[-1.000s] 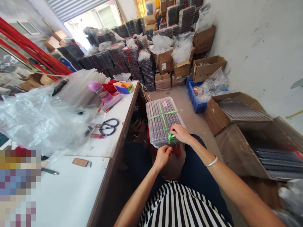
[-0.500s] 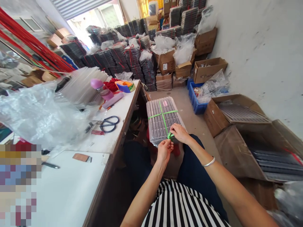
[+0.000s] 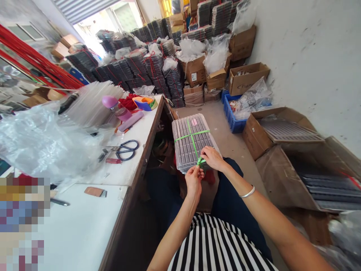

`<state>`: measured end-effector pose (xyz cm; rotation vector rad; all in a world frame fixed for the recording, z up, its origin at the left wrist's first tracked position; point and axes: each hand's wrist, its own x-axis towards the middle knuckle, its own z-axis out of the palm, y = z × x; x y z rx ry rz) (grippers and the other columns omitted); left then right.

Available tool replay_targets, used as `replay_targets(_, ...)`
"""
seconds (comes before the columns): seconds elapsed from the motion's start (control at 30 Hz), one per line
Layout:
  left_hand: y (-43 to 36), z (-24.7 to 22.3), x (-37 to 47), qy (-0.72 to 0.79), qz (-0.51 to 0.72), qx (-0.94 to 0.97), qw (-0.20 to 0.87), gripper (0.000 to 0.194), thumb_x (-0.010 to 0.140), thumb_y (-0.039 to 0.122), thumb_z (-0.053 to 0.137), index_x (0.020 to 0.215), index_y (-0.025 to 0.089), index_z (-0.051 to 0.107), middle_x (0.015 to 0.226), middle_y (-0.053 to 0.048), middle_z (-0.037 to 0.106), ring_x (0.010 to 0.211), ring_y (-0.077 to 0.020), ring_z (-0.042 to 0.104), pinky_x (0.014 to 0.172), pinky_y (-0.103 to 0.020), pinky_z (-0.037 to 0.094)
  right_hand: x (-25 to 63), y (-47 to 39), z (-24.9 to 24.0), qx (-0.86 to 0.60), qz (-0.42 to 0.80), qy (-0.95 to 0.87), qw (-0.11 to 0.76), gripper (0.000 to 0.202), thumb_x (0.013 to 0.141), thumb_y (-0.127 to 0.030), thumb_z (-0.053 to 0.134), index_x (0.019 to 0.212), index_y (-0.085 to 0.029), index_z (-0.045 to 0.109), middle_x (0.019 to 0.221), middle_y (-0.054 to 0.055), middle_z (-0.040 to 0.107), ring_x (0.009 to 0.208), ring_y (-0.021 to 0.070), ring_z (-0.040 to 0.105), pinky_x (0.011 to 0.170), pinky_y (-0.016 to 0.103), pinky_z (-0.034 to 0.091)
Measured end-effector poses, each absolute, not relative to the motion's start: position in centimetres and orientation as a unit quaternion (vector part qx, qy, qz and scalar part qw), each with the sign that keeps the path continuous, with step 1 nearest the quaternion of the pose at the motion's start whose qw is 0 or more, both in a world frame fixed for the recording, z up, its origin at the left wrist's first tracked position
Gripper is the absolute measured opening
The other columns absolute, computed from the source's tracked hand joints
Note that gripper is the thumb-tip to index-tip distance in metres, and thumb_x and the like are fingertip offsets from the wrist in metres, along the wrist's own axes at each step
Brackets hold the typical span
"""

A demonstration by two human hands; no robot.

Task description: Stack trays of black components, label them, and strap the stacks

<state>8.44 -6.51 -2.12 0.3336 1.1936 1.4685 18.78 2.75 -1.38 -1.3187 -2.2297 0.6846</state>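
Observation:
A bundle of clear plastic trays (image 3: 183, 152) lies in front of me near my knees, with dark rows showing through its top. Green strap (image 3: 194, 143) crosses over it both ways and gathers in a knot at the near edge. My left hand (image 3: 194, 177) is closed at that knot, its thumb and fingertips pinching the strap from the near side. From the right, my right hand (image 3: 212, 158) pinches the strap too, fingers bent over the bundle's near right corner. The strap ends are partly hidden by my fingers.
On the white worktable (image 3: 135, 131) to my left lie black-handled scissors (image 3: 126, 149), a tape dispenser (image 3: 144, 103) and clear plastic bags (image 3: 50, 139). Open cardboard boxes (image 3: 259, 150) and a blue crate (image 3: 234, 118) line the right wall. Stacked trays (image 3: 158, 73) stand behind.
The whole view has shifted slightly as my head moved. Both hands keep pinching the green strap at the knot, with hardly any movement relative to the bundle.

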Motion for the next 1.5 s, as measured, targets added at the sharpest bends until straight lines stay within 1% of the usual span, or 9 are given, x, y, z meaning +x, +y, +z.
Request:
replay_targets(0.13,-6.1,-2.2,8.9,0.513,0.642,0.133,0.554,0.032,0.053,0.033,0.072,0.063,0.015,0.047,0.052,0.006,0.049,0.045,-0.0031,0.040,0.049,-0.019,0.032,18.8,2.7,-1.4,-0.478,0.251,-0.809,0.232,0.010,0.084,-0.013,0.050,0.077,-0.017,0.055,0.085,0.004,0.057,0.081,0.0158,0.049,0.076,0.028,0.036)
replay_targets(0.33,-5.3,-2.8,8.5,0.552,0.616,0.144,0.544,0.025,0.054,0.025,0.062,0.056,0.019,0.038,0.041,0.011,0.031,0.036,-0.0020,0.022,0.040,-0.019,0.017,18.8,2.6,-1.5,-0.473,0.258,-0.809,0.235,0.010,0.084,-0.013,0.050,0.076,-0.017,0.054,0.085,0.004,0.057,0.081,0.0171,0.048,0.076,0.030,0.035)
replay_targets(0.53,-6.8,-5.1,8.3,0.608,0.575,0.166,0.522,0.023,0.053,0.015,0.062,0.050,0.017,0.039,0.038,0.011,0.031,0.035,-0.0004,0.020,0.040,-0.019,0.011,18.8,2.8,-1.5,-0.464,0.271,-0.807,0.246,0.012,0.083,-0.013,0.049,0.073,-0.018,0.053,0.081,0.005,0.057,0.079,0.0180,0.048,0.075,0.031,0.035)
replay_targets(0.6,-8.0,-5.8,8.3,0.606,0.548,0.176,0.549,0.026,0.053,0.017,0.067,0.047,0.016,0.041,0.036,0.009,0.033,0.033,-0.0011,0.022,0.039,-0.019,0.012,19.0,2.9,-1.4,-0.462,0.280,-0.803,0.253,0.012,0.083,-0.012,0.049,0.072,-0.018,0.052,0.080,0.004,0.056,0.078,0.0172,0.048,0.074,0.030,0.036)
replay_targets(0.67,-9.0,-5.8,8.2,0.586,0.527,0.191,0.585,0.024,0.054,0.023,0.073,0.050,0.014,0.050,0.039,0.005,0.043,0.034,-0.0037,0.032,0.039,-0.020,0.018,19.2,2.9,-1.3,-0.451,0.292,-0.804,0.256,0.012,0.081,-0.011,0.050,0.071,-0.018,0.052,0.078,0.003,0.056,0.077,0.0163,0.049,0.074,0.029,0.036)
replay_targets(0.8,-8.8,-4.4,7.6,0.532,0.549,0.195,0.615,0.032,0.060,0.036,0.077,0.074,0.012,0.061,0.060,-0.001,0.060,0.048,-0.0062,0.048,0.049,-0.019,0.033,19.7,2.9,-0.9,-0.430,0.319,-0.805,0.256,0.011,0.079,-0.011,0.053,0.071,-0.018,0.054,0.078,0.002,0.057,0.076,0.0149,0.049,0.075,0.028,0.037)
replay_targets(0.9,-7.5,-3.5,7.4,0.496,0.577,0.156,0.630,0.036,0.061,0.040,0.078,0.074,0.013,0.057,0.062,-0.001,0.059,0.051,-0.0062,0.050,0.051,-0.019,0.036,19.8,2.8,-0.7,-0.430,0.330,-0.800,0.256,0.009,0.079,-0.012,0.054,0.072,-0.018,0.055,0.076,0.001,0.058,0.075,0.0151,0.049,0.073,0.028,0.037)
replay_targets(1.17,-6.4,-3.1,7.8,0.439,0.643,0.063,0.624,0.033,0.051,0.024,0.081,0.070,0.012,0.056,0.063,0.001,0.055,0.054,-0.0047,0.050,0.055,-0.019,0.040,19.5,2.7,-1.1,-0.441,0.324,-0.795,0.262,0.009,0.081,-0.015,0.053,0.072,-0.018,0.054,0.077,0.002,0.059,0.076,0.0157,0.048,0.075,0.030,0.035)
replay_targets(1.5,-6.4,-3.6,8.7,0.468,0.677,0.116,0.555,0.033,0.057,0.031,0.078,0.060,0.014,0.050,0.052,0.005,0.049,0.044,-0.0038,0.042,0.047,-0.019,0.032,19.2,2.4,-0.7,-0.459,0.312,-0.794,0.248,0.008,0.083,-0.018,0.051,0.075,-0.018,0.054,0.078,0.002,0.058,0.076,0.0169,0.046,0.072,0.030,0.033)
